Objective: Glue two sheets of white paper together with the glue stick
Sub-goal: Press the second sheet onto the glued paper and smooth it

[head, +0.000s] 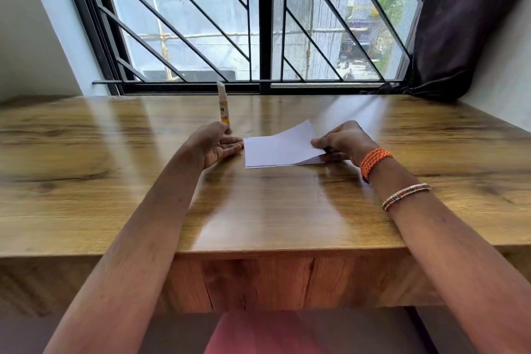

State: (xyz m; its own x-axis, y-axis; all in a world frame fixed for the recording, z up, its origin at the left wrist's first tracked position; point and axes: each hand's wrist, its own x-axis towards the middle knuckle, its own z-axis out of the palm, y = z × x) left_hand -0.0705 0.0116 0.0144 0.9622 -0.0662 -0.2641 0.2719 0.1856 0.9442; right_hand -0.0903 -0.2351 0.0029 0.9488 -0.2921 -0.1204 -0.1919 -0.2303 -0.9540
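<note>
Two white paper sheets lie stacked on the wooden table. My right hand pinches the right edge of the top sheet and lifts it off the lower one. My left hand rests on the table with straight fingers, fingertips touching the left edge of the sheets. The glue stick, white with a yellow and orange label, stands upright just behind my left hand; its base is hidden by the hand.
A barred window runs along the table's far edge. A dark curtain hangs at the back right. White walls close in both sides.
</note>
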